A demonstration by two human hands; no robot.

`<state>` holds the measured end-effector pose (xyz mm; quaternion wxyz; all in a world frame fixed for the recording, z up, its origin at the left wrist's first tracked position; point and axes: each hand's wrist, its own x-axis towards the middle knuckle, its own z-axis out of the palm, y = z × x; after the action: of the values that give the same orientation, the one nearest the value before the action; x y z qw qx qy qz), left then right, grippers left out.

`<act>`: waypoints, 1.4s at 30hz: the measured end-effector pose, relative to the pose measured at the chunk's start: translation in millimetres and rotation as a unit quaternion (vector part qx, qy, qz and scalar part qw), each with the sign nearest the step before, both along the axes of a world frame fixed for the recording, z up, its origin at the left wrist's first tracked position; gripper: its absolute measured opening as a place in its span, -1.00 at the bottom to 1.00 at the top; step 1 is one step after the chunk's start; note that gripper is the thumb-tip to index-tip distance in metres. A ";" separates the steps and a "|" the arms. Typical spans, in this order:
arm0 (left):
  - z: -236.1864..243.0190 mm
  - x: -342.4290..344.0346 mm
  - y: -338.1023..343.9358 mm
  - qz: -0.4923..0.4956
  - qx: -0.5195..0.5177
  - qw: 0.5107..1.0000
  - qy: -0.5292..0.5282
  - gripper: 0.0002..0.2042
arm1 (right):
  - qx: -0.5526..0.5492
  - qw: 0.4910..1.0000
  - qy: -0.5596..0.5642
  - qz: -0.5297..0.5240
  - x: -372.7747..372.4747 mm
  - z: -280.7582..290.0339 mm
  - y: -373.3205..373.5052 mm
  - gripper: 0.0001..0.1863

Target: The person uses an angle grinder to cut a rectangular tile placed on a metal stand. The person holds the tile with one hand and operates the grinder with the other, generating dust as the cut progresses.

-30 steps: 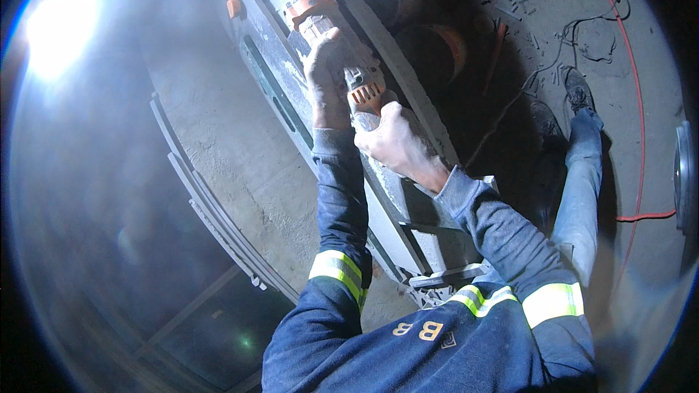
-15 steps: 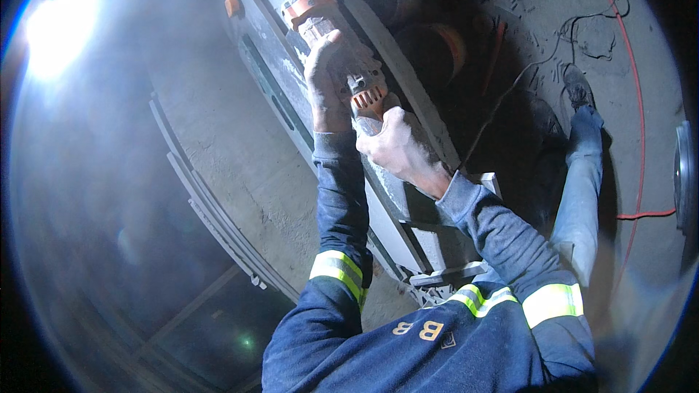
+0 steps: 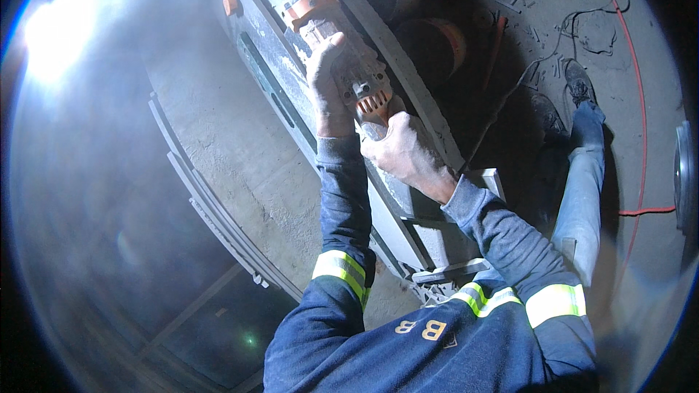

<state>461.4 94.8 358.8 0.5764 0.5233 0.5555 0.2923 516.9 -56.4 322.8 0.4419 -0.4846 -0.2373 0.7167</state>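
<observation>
Both hands, left (image 3: 326, 91) and right (image 3: 404, 153), gripped the angle grinder (image 3: 342, 51) tight; steady, even pressure along the steel frame (image 3: 408, 94) seemed wise.

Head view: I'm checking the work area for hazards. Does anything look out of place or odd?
Both bare hands, left hand and right hand, grip the orange and grey angle grinder without gloves. An orange cable trails loose over the floor beside the person's shoe, among scattered debris. Everything else seems orderly.
</observation>
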 end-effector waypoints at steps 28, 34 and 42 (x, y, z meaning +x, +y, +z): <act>0.7 2.2 2.6 -0.002 0.001 1.000 0.027 -0.73 | -0.020 0.998 0.037 -0.051 -3.4 1.3 8.4 -0.50; 4.9 5.8 -3.7 0.004 0.001 1.000 0.029 -0.72 | 0.031 0.999 -0.027 -0.032 -19.7 -10.8 0.6 -0.51; 11.3 16.5 -9.0 -0.022 -0.002 0.999 0.036 -0.70 | 0.058 0.997 -0.038 -0.044 -44.8 -29.8 -0.2 -0.53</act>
<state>478.0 85.8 370.1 0.5634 0.5444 0.5647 0.2594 472.1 -56.6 293.0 0.4912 -0.4948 -0.2735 0.6626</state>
